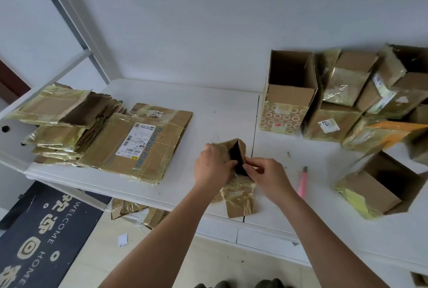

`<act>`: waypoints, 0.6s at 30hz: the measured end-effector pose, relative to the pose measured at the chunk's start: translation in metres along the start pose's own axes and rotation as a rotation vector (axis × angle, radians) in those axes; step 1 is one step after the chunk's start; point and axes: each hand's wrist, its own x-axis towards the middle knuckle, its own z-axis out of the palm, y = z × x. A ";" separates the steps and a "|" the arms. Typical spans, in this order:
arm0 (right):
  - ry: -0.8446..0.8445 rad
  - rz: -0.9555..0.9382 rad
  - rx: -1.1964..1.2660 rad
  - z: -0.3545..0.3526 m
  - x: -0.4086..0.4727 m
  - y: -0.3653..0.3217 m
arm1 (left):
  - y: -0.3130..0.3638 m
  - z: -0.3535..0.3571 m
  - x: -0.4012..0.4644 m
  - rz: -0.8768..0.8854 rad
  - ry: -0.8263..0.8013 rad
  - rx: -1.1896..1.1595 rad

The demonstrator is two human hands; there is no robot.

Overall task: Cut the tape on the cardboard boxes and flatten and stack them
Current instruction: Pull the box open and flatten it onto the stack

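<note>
Both hands are on the small box (236, 172) at the worktop's (220, 114) front edge: left hand (212, 166) grips its taped left side, right hand (266, 173) pinches the right wall at the opening. Pink cutter (302, 182) lies just right; flattened stack (97, 135) sits left.
</note>
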 end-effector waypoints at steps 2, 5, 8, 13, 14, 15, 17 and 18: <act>0.010 0.016 0.030 0.001 -0.002 -0.001 | 0.004 0.004 0.000 0.004 -0.010 0.057; 0.009 0.027 0.042 0.001 -0.004 -0.003 | 0.003 0.005 0.002 -0.022 -0.046 0.094; 0.007 0.030 0.039 0.000 -0.005 -0.004 | 0.005 0.006 0.001 -0.057 -0.028 0.094; -0.015 0.038 0.048 -0.003 -0.005 -0.006 | 0.004 0.000 0.004 -0.007 -0.049 -0.010; -0.016 0.038 0.045 -0.003 -0.005 -0.006 | 0.001 -0.004 0.005 -0.006 -0.082 -0.053; -0.016 0.035 0.039 -0.002 -0.005 -0.007 | -0.002 -0.007 0.007 -0.002 -0.120 -0.089; -0.021 0.027 0.027 -0.001 -0.006 -0.008 | -0.006 -0.012 0.009 0.005 -0.190 -0.134; -0.026 0.030 0.026 -0.001 -0.007 -0.008 | -0.008 -0.014 0.010 0.009 -0.215 -0.143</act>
